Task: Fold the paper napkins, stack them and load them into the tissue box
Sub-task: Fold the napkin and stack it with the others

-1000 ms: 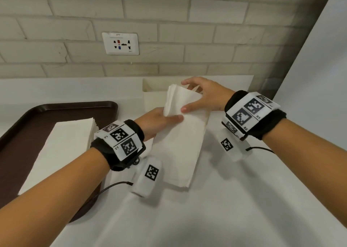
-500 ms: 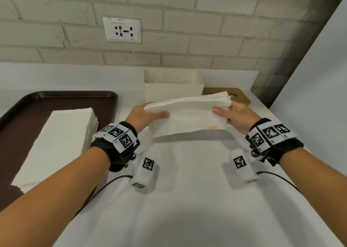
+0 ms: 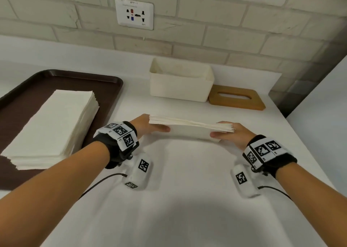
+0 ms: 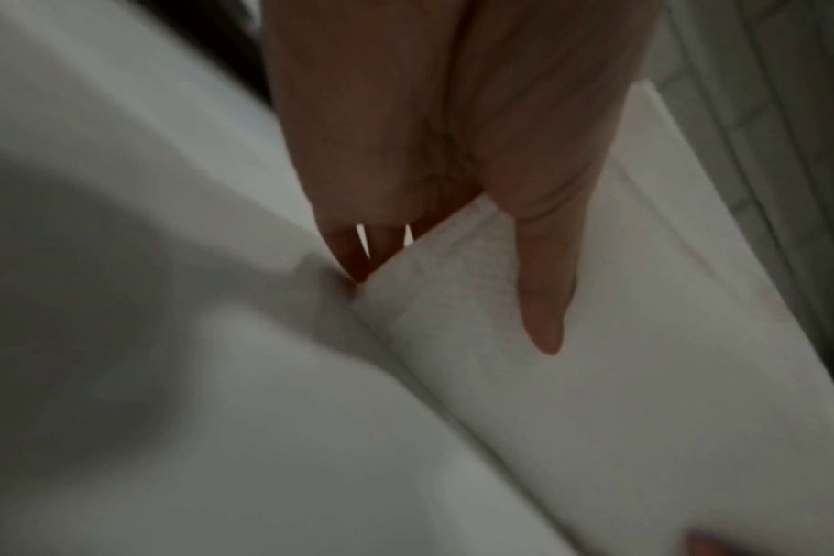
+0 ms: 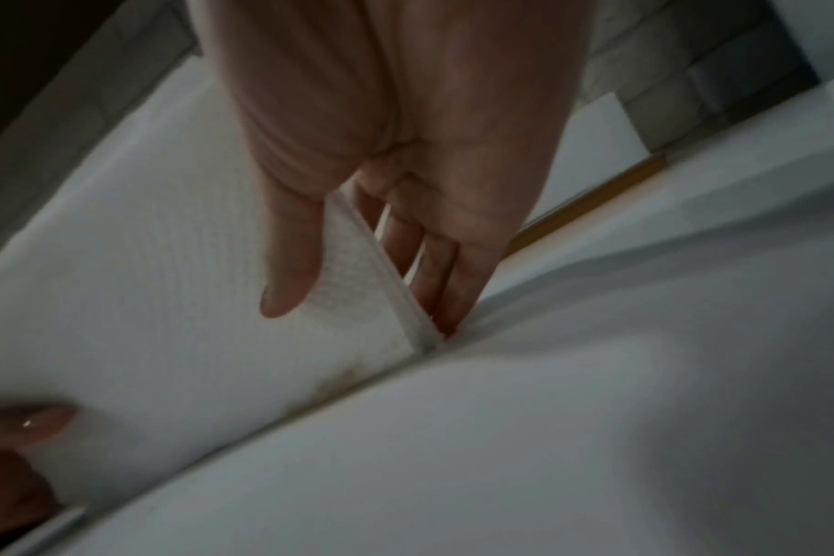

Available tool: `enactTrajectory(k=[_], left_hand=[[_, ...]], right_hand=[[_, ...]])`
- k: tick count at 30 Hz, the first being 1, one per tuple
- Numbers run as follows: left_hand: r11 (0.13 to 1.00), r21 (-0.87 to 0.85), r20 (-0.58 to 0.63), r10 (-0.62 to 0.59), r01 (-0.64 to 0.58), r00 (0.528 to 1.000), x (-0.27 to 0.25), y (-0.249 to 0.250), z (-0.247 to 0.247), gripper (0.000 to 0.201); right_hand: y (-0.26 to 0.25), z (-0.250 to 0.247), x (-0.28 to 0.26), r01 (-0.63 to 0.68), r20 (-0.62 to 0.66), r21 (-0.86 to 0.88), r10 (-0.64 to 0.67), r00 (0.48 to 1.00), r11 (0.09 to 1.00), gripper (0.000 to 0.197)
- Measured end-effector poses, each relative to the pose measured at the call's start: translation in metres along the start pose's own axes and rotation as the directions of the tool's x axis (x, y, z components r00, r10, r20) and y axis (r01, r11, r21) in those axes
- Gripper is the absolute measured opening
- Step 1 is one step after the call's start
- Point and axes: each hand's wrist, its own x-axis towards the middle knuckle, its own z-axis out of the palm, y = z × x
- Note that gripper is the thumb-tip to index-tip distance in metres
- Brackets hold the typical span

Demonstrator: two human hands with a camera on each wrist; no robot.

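Both hands, left (image 3: 148, 127) and right (image 3: 231, 135), pinch ends of folded white paper napkin stack (image 3: 189, 129), standing on edge on white bench (image 3: 187, 199).

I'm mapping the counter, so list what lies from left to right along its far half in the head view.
Brown tray with its stack of unfolded napkins → open white tissue box → wooden slotted lid.

White table (image 3: 187, 199) is carrying brown tray (image 3: 105, 81), open tissue box (image 3: 180, 85), wooden lid (image 3: 236, 98); folded napkin stack (image 3: 189, 132) is standing edge-down on it.
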Motion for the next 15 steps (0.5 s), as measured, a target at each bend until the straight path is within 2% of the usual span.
enactTrajectory(k=[1,3,4,5,6,7,8,9,11,15], left_hand=[[0.999,0.046,-0.027,0.008,-0.007,1.0,0.0,0.004,0.001,0.04],[0.998,0.051,-0.113,0.045,-0.04,0.993,-0.001,0.012,0.001,0.034],[0.998,0.004,-0.148,0.055,-0.055,0.988,-0.001,0.014,0.0,0.03],[0.996,-0.045,-0.17,0.063,-0.072,0.983,-0.001,0.016,0.0,0.028],[0.995,-0.065,-0.175,0.064,-0.077,0.983,-0.001,0.016,-0.001,0.028],[0.997,-0.043,-0.162,0.056,-0.063,0.985,-0.001,0.015,-0.001,0.03],[0.999,0.001,-0.143,0.035,-0.036,0.989,-0.001,0.012,-0.001,0.034],[0.999,0.048,-0.127,0.004,0.002,0.992,0.0,0.008,0.0,0.043],[0.991,0.103,-0.109,-0.071,0.082,0.991,0.003,0.0,0.001,0.054],[0.982,0.153,-0.176,-0.086,0.114,0.981,0.008,-0.001,0.002,0.042]], right_hand=[[-0.005,-0.002,0.002,-0.027,0.003,-0.017,0.027,1.0,0.999,0.039],[-0.009,-0.009,0.011,-0.074,-0.038,-0.03,0.073,0.997,0.997,0.094],[-0.009,-0.012,0.016,-0.053,-0.042,-0.024,0.052,0.998,0.998,0.113],[-0.01,-0.015,0.021,-0.019,-0.035,0.008,0.019,0.999,1.0,0.111],[-0.011,-0.016,0.023,0.003,-0.014,0.047,-0.002,1.0,0.999,0.088],[-0.013,-0.015,0.021,0.013,0.024,0.09,-0.015,1.0,0.996,0.054],[-0.013,-0.015,0.021,0.024,0.059,0.099,-0.03,0.998,0.995,0.028],[-0.011,-0.015,0.021,0.038,0.089,0.098,-0.047,0.995,0.994,0.02],[-0.007,-0.014,0.025,0.081,0.135,0.102,-0.094,0.986,0.992,0.019],[-0.005,-0.016,0.036,0.12,0.142,0.09,-0.132,0.981,0.989,0.015]])
